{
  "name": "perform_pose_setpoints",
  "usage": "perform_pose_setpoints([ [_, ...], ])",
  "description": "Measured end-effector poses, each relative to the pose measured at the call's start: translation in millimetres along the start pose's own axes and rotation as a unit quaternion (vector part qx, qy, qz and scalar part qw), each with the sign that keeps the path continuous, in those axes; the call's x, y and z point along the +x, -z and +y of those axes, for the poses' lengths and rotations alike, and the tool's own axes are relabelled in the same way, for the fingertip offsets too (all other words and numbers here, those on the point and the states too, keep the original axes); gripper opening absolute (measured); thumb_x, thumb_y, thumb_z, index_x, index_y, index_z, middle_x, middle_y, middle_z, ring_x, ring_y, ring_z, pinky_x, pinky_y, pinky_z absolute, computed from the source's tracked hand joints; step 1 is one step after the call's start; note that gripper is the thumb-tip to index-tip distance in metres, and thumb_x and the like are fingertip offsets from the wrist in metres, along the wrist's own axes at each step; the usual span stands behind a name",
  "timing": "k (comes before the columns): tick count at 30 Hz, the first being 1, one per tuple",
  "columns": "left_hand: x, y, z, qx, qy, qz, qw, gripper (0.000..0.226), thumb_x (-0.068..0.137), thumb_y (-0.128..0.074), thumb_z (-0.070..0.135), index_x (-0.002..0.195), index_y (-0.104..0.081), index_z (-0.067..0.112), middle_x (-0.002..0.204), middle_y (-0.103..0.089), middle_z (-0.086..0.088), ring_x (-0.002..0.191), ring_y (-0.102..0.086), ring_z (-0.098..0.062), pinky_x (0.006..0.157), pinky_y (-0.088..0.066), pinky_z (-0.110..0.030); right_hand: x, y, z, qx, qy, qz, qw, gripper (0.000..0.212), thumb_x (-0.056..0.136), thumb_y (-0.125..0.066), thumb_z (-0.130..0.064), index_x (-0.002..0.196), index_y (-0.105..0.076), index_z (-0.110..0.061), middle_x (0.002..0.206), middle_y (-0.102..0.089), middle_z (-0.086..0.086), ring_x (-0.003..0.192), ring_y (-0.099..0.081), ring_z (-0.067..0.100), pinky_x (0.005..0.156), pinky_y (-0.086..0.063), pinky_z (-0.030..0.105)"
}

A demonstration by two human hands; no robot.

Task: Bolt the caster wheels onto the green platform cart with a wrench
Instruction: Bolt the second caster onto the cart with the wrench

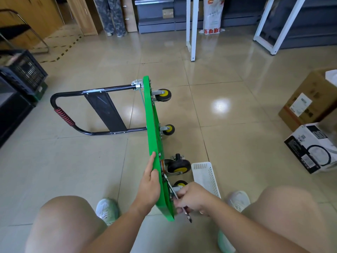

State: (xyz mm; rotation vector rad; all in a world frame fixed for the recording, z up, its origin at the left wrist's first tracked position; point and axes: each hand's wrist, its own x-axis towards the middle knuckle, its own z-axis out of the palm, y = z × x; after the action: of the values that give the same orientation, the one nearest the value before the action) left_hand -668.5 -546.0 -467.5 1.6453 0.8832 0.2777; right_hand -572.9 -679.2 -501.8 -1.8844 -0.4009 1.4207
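The green platform cart (pixel 152 125) stands on its long edge on the tiled floor, its black handle (pixel 65 115) lying flat to the left. Two yellow-hubbed caster wheels (pixel 164 94) (pixel 168 129) sit on its far underside. A larger black swivel caster (pixel 178 166) and another wheel (pixel 180 183) are at the near end. My left hand (pixel 150 181) presses flat with straight fingers against the deck's top face. My right hand (pixel 191 198) grips a silver wrench (pixel 187 215) against the underside near the closest caster's plate.
A white perforated plastic basket (pixel 206 178) lies on the floor just right of the near wheels. Cardboard boxes (pixel 310 148) stand at the right, black crates (pixel 23 73) at the left, white frame legs (pixel 192 30) at the back. My knees and shoes flank the cart.
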Motion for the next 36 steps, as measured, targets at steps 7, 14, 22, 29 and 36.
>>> perform_pose_setpoints([
  [7, 4, 0, -3, 0.008, -0.001, 0.001, 1.0, 0.059, 0.109, -0.026, 0.011, 0.159, -0.028, 0.042, 0.154, -0.037, 0.022, 0.117, -0.041, 0.03, 0.089, -0.025, 0.01, -5, -13, 21, 0.069, 0.043, 0.031, 0.996, 0.01, 0.082, -0.077, -0.014, 0.092, -0.08, -0.014, 0.073, -0.075, 0.009, 0.066, -0.067, 0.02, 0.079, -0.061, 0.038],
  [14, 5, 0, -3, 0.015, -0.002, 0.001, 1.0, 0.058, 0.111, -0.026, 0.013, 0.16, -0.027, 0.044, 0.159, -0.033, 0.022, 0.146, -0.03, 0.004, 0.124, -0.02, -0.019, -4, -6, 33, 0.065, 0.048, 0.043, 0.996, 0.012, 0.083, -0.076, -0.009, 0.084, -0.081, -0.02, 0.073, -0.074, 0.007, 0.067, -0.066, 0.017, 0.075, -0.058, 0.034],
  [22, 7, 1, -6, 0.026, -0.004, -0.007, 1.0, 0.058, 0.11, -0.025, 0.014, 0.158, -0.025, 0.048, 0.158, -0.033, 0.025, 0.144, -0.03, 0.009, 0.119, -0.02, -0.014, 31, -9, 34, 0.013, 0.093, 0.082, 0.992, 0.03, 0.086, -0.074, -0.009, 0.108, -0.078, -0.03, 0.094, -0.075, -0.019, 0.094, -0.065, 0.002, 0.085, -0.049, 0.017],
  [29, 8, 1, -5, 0.022, -0.004, -0.006, 1.0, 0.059, 0.11, -0.026, 0.009, 0.16, -0.027, 0.041, 0.156, -0.035, 0.026, 0.134, -0.03, 0.027, 0.103, -0.019, 0.008, 48, -15, 34, 0.009, 0.1, 0.076, 0.992, 0.031, 0.086, -0.071, -0.004, 0.107, -0.078, -0.027, 0.104, -0.075, -0.009, 0.104, -0.066, 0.016, 0.097, -0.05, 0.028],
  [36, 9, 1, -5, 0.007, -0.002, -0.001, 1.0, 0.059, 0.11, -0.027, 0.007, 0.156, -0.03, 0.043, 0.15, -0.039, 0.028, 0.128, -0.027, 0.033, 0.102, -0.021, 0.008, 34, -21, 38, 0.006, 0.103, 0.044, 0.994, 0.017, 0.09, -0.069, -0.014, 0.097, -0.079, -0.027, 0.092, -0.076, -0.015, 0.093, -0.069, 0.006, 0.087, -0.051, 0.019],
])
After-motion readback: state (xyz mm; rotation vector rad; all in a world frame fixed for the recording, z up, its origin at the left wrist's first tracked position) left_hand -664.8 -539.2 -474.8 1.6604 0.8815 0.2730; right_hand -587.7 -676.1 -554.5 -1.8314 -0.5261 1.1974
